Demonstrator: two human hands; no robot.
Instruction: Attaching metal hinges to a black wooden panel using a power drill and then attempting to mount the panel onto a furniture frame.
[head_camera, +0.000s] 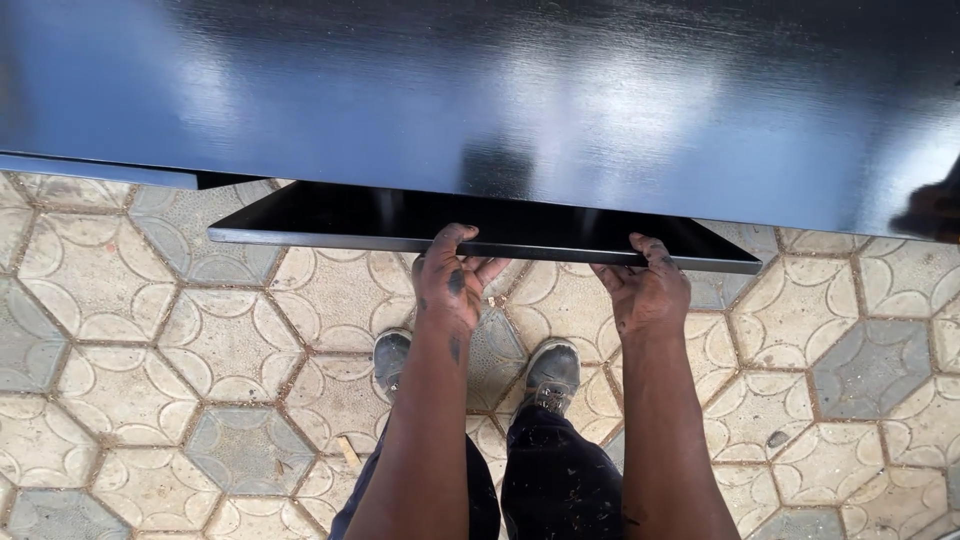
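Both hands (545, 285) under glossy black panel (480, 228)

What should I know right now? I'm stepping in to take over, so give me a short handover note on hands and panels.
Left hand: gripping the front edge of the lower black panel, fingers curled over it.
Right hand: gripping the same edge, further right.
The lower panel juts out from beneath the large glossy black panel, above the paved floor.
Done: both hands have hold.
Left: the lower panel is only partly out.
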